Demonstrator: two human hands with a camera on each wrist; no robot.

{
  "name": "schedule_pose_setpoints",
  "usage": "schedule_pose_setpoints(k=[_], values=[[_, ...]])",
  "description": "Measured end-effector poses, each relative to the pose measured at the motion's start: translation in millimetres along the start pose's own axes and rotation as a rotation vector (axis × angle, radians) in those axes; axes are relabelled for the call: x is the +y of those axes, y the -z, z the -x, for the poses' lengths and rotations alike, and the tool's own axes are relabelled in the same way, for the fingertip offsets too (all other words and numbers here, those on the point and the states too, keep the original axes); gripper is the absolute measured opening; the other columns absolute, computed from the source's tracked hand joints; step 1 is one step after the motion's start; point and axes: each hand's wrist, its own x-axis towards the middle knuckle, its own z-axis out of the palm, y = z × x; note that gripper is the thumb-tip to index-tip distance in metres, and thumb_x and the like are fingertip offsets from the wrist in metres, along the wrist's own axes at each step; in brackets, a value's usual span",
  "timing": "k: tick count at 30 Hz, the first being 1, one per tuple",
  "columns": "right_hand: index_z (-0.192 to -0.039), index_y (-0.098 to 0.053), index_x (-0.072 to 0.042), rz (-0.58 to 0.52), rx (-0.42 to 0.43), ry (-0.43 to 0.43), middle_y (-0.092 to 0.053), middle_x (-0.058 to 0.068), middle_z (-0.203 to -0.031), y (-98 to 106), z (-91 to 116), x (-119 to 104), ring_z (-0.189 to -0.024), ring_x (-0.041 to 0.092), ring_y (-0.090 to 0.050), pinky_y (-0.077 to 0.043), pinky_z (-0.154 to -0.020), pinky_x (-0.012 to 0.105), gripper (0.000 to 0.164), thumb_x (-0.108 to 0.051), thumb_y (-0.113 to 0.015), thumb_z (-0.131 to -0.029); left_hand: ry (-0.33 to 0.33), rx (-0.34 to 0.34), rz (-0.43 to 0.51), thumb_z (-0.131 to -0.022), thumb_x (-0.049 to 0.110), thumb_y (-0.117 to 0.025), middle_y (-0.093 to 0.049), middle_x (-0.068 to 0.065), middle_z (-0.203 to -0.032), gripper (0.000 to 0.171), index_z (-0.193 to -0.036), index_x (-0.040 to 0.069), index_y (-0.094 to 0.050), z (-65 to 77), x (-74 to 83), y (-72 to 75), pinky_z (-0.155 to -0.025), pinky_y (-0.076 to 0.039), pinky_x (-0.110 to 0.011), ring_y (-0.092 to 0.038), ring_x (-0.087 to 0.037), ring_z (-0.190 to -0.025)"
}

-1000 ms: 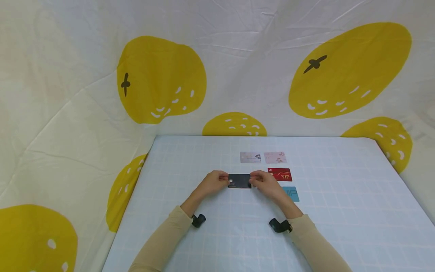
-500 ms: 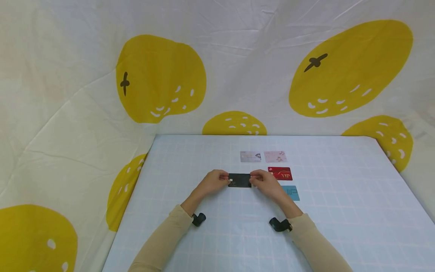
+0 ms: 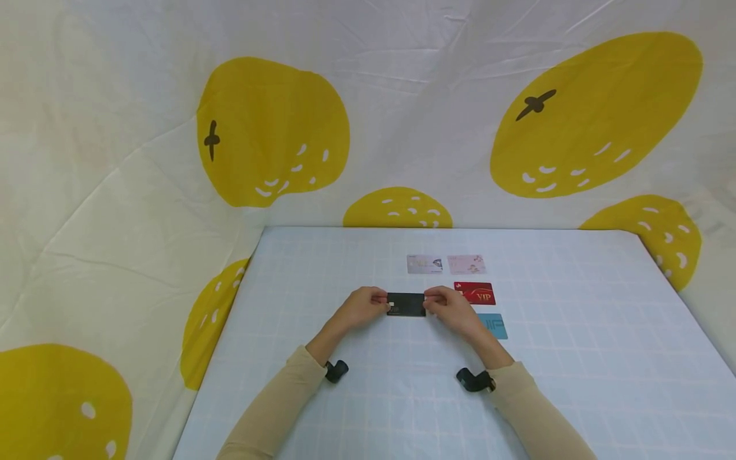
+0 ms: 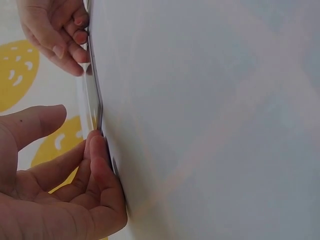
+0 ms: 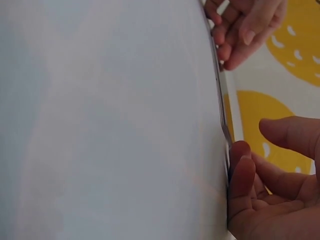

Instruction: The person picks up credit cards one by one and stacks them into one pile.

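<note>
A black VIP card lies flat between the two hands in the head view. Its edge, seen side-on in the left wrist view, shows several thin layers, like cards stacked together. My left hand holds the left short end with the fingertips; my right hand holds the right short end likewise. In each wrist view one digit of the near hand stands raised off the card. A red VIP card lies beside my right hand, and a teal card is partly hidden behind the right wrist.
Behind the hands lie a silver-grey card and a pink card, side by side. They rest on a pale checked tablecloth. A white curtain printed with yellow fruit stands at the back and left.
Both hands keep their hold on the black card and stay in place. The whole head view has shifted very slightly; the other cards lie where they were.
</note>
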Motion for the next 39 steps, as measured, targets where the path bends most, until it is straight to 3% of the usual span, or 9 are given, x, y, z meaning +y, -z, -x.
schedule_pose_setpoints(k=[10, 21, 31, 39], values=[[-0.125, -0.064, -0.006, 0.007, -0.003, 0.03, -0.067, 0.007, -0.105, 9.5, -2.2, -3.4, -0.089, 0.023, -0.065, -0.056, -0.077, 0.031, 0.031, -0.02, -0.066, -0.098, -0.024, 0.082, -0.019, -0.094, 0.027, -0.069, -0.07, -0.005, -0.109, 0.039, -0.124, 0.001, -0.066, -5.0, 0.5, 6.8, -0.092, -0.051, -0.04, -0.065, -0.022, -0.104], [-0.129, -0.062, -0.001, 0.047, 0.043, 0.069, -0.064, 0.011, -0.108, 37.4, -18.8, -9.6, -0.093, 0.027, -0.061, -0.052, -0.073, 0.031, 0.035, -0.02, -0.064, -0.099, -0.019, 0.118, -0.003, -0.095, 0.029, -0.069, -0.068, -0.006, -0.113, 0.043, -0.129, 0.004, -0.063, -28.9, 17.1, 7.0, -0.091, -0.052, -0.041, -0.064, -0.022, -0.102], [-0.131, -0.058, 0.0, 0.124, 0.081, 0.133, -0.063, 0.017, -0.114, 57.0, -46.6, -8.7, -0.103, 0.035, -0.063, -0.056, -0.081, 0.041, 0.037, -0.018, -0.063, -0.099, -0.045, 0.125, -0.026, -0.095, 0.024, -0.068, -0.066, -0.008, -0.116, 0.042, -0.131, 0.004, -0.061, -64.6, 28.3, 6.4, -0.09, -0.052, -0.038, -0.062, -0.024, -0.105], [-0.135, -0.054, -0.001, 0.21, 0.046, 0.097, -0.062, 0.019, -0.117, 63.6, -66.2, -10.7, -0.107, 0.035, -0.061, -0.054, -0.087, 0.044, 0.041, -0.018, -0.064, -0.099, -0.062, 0.101, -0.157, -0.094, 0.021, -0.069, -0.063, -0.01, -0.115, 0.043, -0.132, 0.004, -0.06, -96.4, 30.3, 2.0, -0.093, -0.049, -0.037, -0.058, -0.023, -0.102]])
